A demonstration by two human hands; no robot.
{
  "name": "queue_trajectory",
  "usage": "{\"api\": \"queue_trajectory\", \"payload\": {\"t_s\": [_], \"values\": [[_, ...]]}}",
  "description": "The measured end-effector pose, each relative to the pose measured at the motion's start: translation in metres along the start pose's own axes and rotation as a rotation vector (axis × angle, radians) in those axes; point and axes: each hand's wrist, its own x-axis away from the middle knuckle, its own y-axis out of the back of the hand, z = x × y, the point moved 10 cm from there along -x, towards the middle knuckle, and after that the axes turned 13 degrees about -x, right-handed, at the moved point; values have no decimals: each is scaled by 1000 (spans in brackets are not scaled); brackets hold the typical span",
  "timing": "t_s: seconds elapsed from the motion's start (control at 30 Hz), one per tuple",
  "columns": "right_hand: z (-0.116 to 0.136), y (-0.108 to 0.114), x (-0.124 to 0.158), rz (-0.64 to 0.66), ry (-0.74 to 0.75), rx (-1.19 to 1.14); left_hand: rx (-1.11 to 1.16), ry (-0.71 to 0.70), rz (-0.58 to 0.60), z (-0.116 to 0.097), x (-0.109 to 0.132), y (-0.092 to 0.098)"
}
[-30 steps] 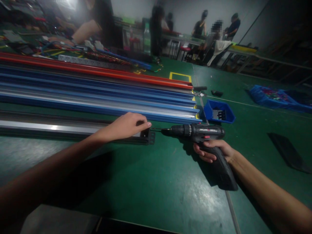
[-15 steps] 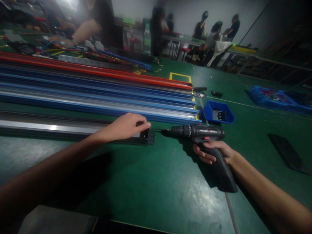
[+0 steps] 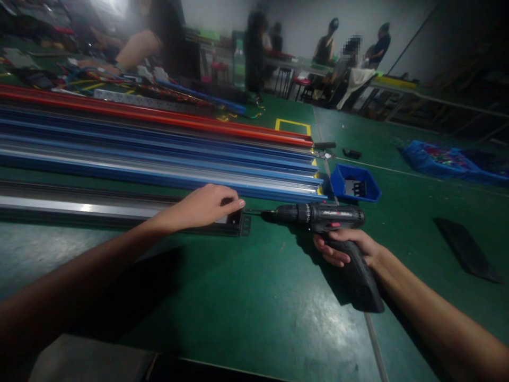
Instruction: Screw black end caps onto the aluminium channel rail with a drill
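My left hand (image 3: 207, 206) is curled over the right end of a long black metal channel (image 3: 99, 209) lying on the green table, fingers pressed on its top by the end cap (image 3: 244, 224). My right hand (image 3: 345, 248) grips the handle of a black cordless drill (image 3: 324, 215). The drill lies level and its bit touches the channel's end face just right of my left fingertips.
Behind the channel lies a stack of long blue and red profiles (image 3: 159, 154). A small blue bin (image 3: 353, 183) with black parts stands past the drill. A flat black strip (image 3: 463, 249) lies at the right. A blue bag (image 3: 449, 159) and several people are farther back.
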Motion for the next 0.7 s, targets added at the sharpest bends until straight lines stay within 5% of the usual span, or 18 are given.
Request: {"api": "queue_trajectory", "payload": {"t_s": [0.7], "values": [[1,3,1,-35,2,-17,5,-3,1,-1,0,1]]}}
